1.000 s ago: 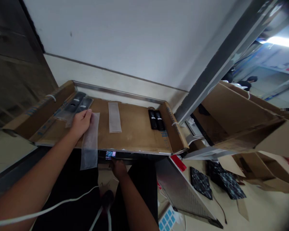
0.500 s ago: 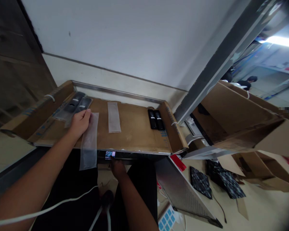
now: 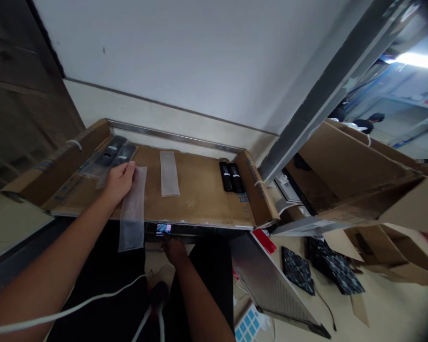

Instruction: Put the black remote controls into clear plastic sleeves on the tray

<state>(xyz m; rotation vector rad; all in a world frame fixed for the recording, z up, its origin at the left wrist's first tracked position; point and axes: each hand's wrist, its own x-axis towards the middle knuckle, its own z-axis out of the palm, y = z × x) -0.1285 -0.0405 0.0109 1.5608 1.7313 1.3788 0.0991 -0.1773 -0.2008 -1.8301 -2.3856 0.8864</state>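
Observation:
My left hand [image 3: 120, 181] is closed on the upper end of a clear plastic sleeve [image 3: 132, 216], which hangs over the front edge of a cardboard-lined tray [image 3: 199, 209]. Just beyond that hand lie dark objects in clear sleeves [image 3: 118, 154], each with a white label. My right hand [image 3: 175, 251] is below the tray's front edge, one finger stretched onto a small lit screen [image 3: 163, 229]; its other fingers are in shadow. Another flat plastic sleeve [image 3: 169, 174] lies mid-tray. Two black objects with white labels [image 3: 231, 176] rest side by side near the tray's right end.
Folded cardboard walls [image 3: 255, 187] bound the tray's ends. At right stand a large open carton [image 3: 360, 175] and a metal post [image 3: 321, 90]. A perforated metal panel [image 3: 271, 280] leans below. A white cable [image 3: 92, 298] crosses my lap. A person [image 3: 369, 122] is far right.
Almost nothing differs. My left hand keeps its hold on the plastic sleeve, and my right hand stays at the lit screen with only a slight shift of the finger.

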